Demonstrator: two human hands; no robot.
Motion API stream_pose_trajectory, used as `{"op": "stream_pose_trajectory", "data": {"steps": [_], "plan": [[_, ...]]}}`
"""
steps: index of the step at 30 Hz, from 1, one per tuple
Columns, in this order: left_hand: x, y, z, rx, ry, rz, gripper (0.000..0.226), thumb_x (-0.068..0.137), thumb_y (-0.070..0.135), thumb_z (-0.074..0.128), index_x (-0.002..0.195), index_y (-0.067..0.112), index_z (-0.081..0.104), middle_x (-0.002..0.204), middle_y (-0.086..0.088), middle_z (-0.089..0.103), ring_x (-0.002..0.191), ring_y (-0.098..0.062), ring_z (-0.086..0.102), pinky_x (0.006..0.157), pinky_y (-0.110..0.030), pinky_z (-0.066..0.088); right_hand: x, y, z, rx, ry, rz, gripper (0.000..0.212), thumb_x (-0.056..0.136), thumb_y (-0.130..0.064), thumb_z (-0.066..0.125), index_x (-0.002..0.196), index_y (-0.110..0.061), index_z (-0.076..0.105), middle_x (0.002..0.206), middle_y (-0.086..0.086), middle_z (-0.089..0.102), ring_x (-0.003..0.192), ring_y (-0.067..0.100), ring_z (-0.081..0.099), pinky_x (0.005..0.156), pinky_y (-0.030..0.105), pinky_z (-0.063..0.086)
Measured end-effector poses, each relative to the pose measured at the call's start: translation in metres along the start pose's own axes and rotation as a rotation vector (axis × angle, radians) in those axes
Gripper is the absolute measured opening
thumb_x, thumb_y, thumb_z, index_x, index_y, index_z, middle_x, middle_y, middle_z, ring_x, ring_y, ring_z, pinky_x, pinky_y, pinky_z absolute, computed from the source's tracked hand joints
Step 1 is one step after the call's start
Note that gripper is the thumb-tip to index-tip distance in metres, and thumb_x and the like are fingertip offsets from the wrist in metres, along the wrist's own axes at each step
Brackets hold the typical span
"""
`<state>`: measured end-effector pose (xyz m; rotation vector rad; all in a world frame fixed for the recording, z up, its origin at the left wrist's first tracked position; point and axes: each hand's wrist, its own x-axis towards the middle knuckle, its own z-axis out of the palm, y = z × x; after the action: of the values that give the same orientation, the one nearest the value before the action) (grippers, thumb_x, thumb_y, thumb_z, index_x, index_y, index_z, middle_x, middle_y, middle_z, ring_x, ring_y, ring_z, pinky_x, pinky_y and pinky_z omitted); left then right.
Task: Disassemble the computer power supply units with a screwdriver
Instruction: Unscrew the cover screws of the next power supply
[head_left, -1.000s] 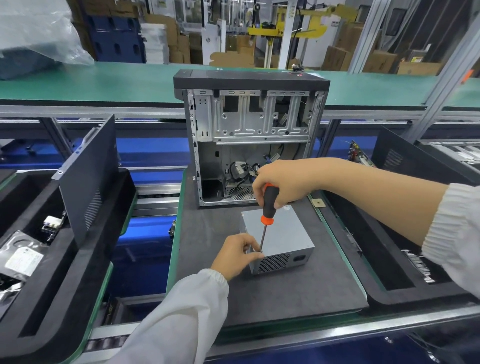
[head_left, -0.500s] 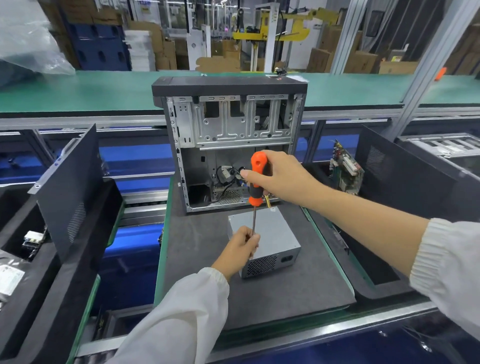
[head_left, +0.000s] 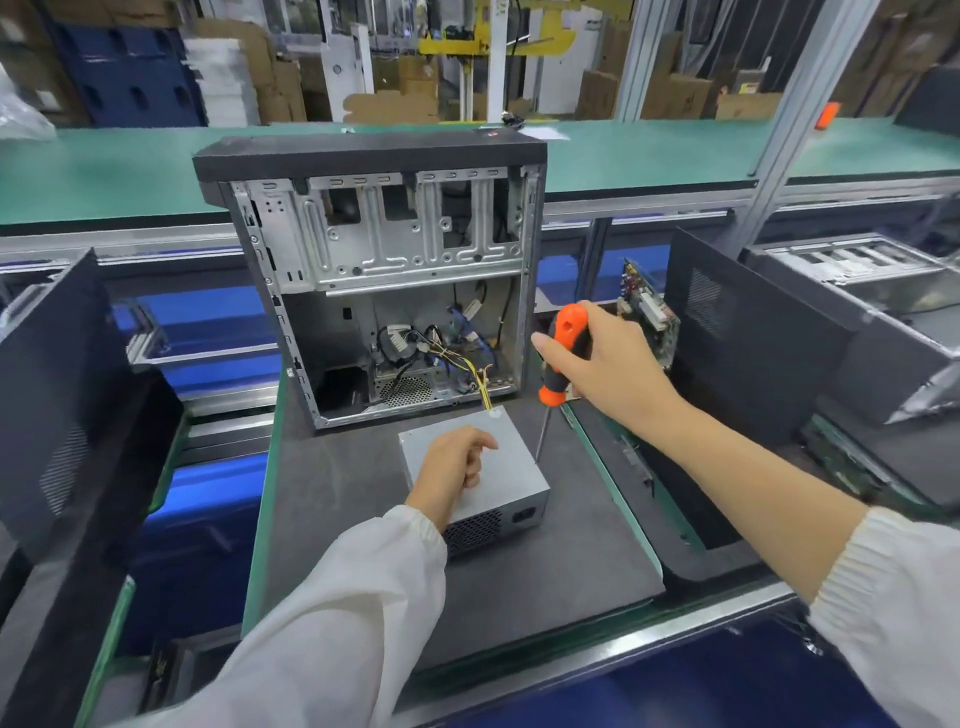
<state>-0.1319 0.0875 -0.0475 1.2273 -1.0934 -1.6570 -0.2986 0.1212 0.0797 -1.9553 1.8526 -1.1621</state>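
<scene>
A grey metal power supply unit lies on the dark mat, its vent grille and socket facing me. My left hand rests on its top, fingers loosely curled; whether it pinches a small screw I cannot tell. My right hand grips an orange-and-black screwdriver, held upright to the right of the unit, its tip near the unit's far right edge. Yellow wires run from the unit's back into the open computer case standing just behind it.
Dark foam trays flank the mat: one at the left with a case side panel leaning in it, one at the right holding a side panel and a circuit board. A green conveyor belt runs behind the case.
My right hand lifted the screwdriver off the unit's front left corner and carried it to the right. My left hand let go of the shaft and now lies on the unit's top.
</scene>
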Motion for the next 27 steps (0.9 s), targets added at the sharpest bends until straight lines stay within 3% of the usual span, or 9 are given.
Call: {"op": "stream_pose_trajectory", "data": {"steps": [3, 6, 10, 14, 19, 21, 24, 27], "plan": [[0.005, -0.005, 0.006, 0.480, -0.092, 0.258, 0.016, 0.091, 0.011, 0.062, 0.076, 0.008, 0.067, 0.053, 0.011, 0.033, 0.052, -0.007, 0.028, 0.048, -0.016, 0.025, -0.003, 0.014, 0.001, 0.079, 0.023, 0.017, 0.032, 0.089, -0.037, 0.064, 0.073, -0.014, 0.049, 0.065, 0.008, 0.062, 0.055, 0.022, 0.058, 0.063, 0.038, 0.051], [0.006, -0.013, 0.013, 0.707, -0.216, 0.411, 0.002, 0.084, 0.008, 0.073, 0.082, 0.008, 0.073, 0.059, 0.014, 0.042, 0.056, 0.000, 0.038, 0.058, -0.012, 0.031, -0.004, 0.025, 0.004, 0.093, -0.008, 0.007, 0.034, 0.089, -0.041, 0.063, 0.074, -0.013, 0.049, 0.069, 0.008, 0.064, 0.056, 0.021, 0.058, 0.061, 0.033, 0.051], [0.008, -0.022, 0.022, 0.807, -0.221, 0.396, 0.008, 0.077, 0.017, 0.080, 0.079, 0.016, 0.072, 0.071, 0.012, 0.047, 0.066, 0.001, 0.044, 0.066, -0.018, 0.035, -0.003, 0.033, 0.005, 0.100, -0.022, -0.045, 0.032, 0.088, -0.042, 0.064, 0.070, -0.022, 0.046, 0.064, 0.003, 0.058, 0.055, 0.013, 0.055, 0.054, 0.015, 0.042], [0.012, -0.023, 0.027, 0.841, -0.148, 0.331, 0.019, 0.073, 0.023, 0.083, 0.071, 0.025, 0.064, 0.077, 0.013, 0.057, 0.071, -0.001, 0.046, 0.076, -0.028, 0.042, -0.003, 0.040, 0.006, 0.143, -0.027, -0.049, 0.033, 0.088, -0.041, 0.064, 0.072, -0.016, 0.048, 0.065, 0.006, 0.060, 0.057, 0.019, 0.058, 0.056, 0.021, 0.046], [0.015, -0.021, 0.032, 0.883, -0.126, 0.282, 0.022, 0.074, 0.020, 0.082, 0.070, 0.028, 0.062, 0.061, 0.015, 0.047, 0.061, -0.001, 0.043, 0.064, -0.025, 0.037, -0.001, 0.046, 0.004, 0.177, -0.039, -0.050, 0.036, 0.088, -0.041, 0.064, 0.074, -0.011, 0.049, 0.072, 0.010, 0.065, 0.058, 0.023, 0.057, 0.063, 0.035, 0.050], [0.015, -0.019, 0.030, 0.889, -0.162, 0.278, 0.016, 0.076, 0.020, 0.081, 0.077, 0.023, 0.065, 0.064, 0.012, 0.046, 0.061, -0.003, 0.041, 0.065, -0.025, 0.035, 0.001, 0.050, 0.003, 0.166, -0.036, -0.048, 0.037, 0.088, -0.042, 0.064, 0.074, -0.011, 0.050, 0.072, 0.009, 0.065, 0.057, 0.022, 0.057, 0.063, 0.034, 0.050], [0.015, -0.016, 0.025, 0.835, -0.253, 0.243, 0.014, 0.079, 0.016, 0.078, 0.089, 0.014, 0.068, 0.082, -0.011, 0.053, 0.071, -0.014, 0.046, 0.072, -0.030, 0.043, 0.000, 0.054, 0.004, 0.163, -0.056, -0.040, 0.036, 0.088, -0.043, 0.063, 0.076, -0.011, 0.051, 0.072, 0.009, 0.066, 0.054, 0.018, 0.056, 0.060, 0.030, 0.050], [0.015, -0.016, 0.023, 0.839, -0.240, 0.257, 0.014, 0.079, 0.014, 0.078, 0.089, 0.015, 0.068, 0.080, -0.009, 0.046, 0.067, -0.014, 0.042, 0.066, -0.027, 0.041, -0.003, 0.054, 0.006, 0.180, -0.065, -0.052, 0.035, 0.088, -0.041, 0.064, 0.076, -0.011, 0.051, 0.071, 0.011, 0.066, 0.049, 0.012, 0.055, 0.051, 0.022, 0.047]]}}
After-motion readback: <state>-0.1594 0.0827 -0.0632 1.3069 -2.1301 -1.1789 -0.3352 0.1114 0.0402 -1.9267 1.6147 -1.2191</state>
